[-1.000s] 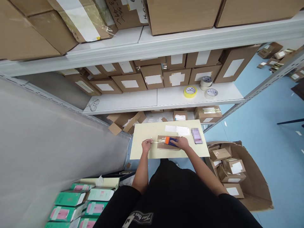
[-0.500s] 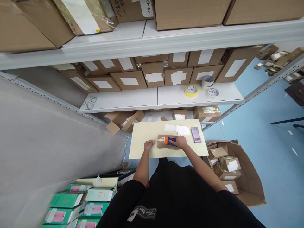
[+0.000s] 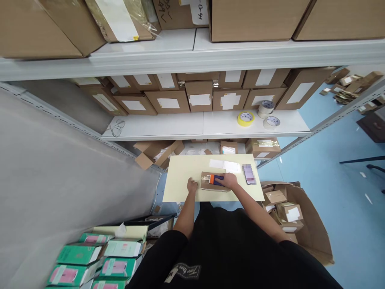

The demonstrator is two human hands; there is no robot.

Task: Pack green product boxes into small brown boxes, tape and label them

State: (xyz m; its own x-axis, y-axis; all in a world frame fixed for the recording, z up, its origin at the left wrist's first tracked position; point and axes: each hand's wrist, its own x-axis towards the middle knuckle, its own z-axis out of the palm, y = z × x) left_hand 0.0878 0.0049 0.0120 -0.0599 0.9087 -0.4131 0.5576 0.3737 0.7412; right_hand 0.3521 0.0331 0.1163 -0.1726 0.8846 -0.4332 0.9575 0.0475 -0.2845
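A small cardboard box (image 3: 207, 185) lies on the pale yellow board (image 3: 180, 172), with shiny tape at its left end. Wrapped round an orange and dark blue tool (image 3: 217, 180), my right hand (image 3: 230, 181) presses on the box top. Just left of the box, my left hand (image 3: 192, 185) is over the board, fingers slightly apart and holding nothing visible. White paper slips (image 3: 225, 165) are behind the box. To the right lies a phone-like purple object (image 3: 248, 174), its face blurred.
A shelf (image 3: 168, 125) ahead holds boxes, a yellow tape roll (image 3: 246, 118) and white tape rolls (image 3: 271, 122). At right stands a large carton (image 3: 314, 224) of small boxes; green boxes (image 3: 75, 254) are at lower left. An open carton (image 3: 144, 159) sits beyond the board.
My left hand has lifted slightly and its fingers have opened beside the box. My right hand still holds the tool on the box. The whole view has shifted a little.
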